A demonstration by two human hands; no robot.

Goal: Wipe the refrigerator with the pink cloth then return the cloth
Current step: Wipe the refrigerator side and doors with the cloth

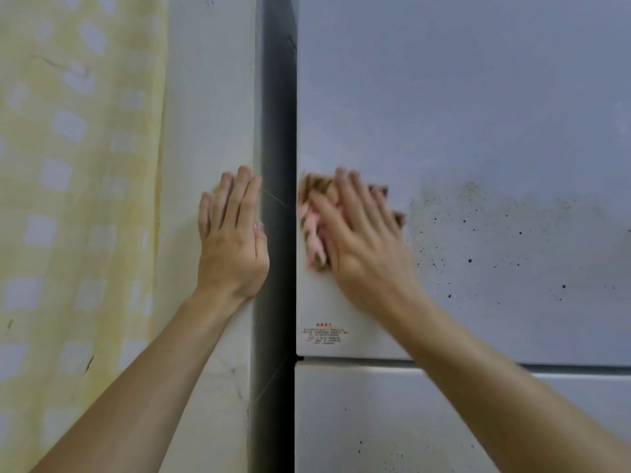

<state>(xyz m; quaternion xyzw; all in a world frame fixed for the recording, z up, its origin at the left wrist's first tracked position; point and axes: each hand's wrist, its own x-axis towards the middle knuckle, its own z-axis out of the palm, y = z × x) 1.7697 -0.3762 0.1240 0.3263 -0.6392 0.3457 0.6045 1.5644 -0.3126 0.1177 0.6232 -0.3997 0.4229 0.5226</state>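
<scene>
Right hand [362,240]: flat, pressing crumpled pink cloth [312,230] to grey refrigerator door [478,97]. Left hand [232,240]: flat, empty, on pale wall [208,97]. Risk: soiled cloth smears dark specks [469,260].

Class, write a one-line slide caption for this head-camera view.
Right hand presses pink cloth against speckled refrigerator door; left hand rests flat on wall.

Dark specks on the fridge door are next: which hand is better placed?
Right. The right hand presses the pink cloth on the door beside the specks; the left hand lies flat on the wall, holding nothing.
</scene>
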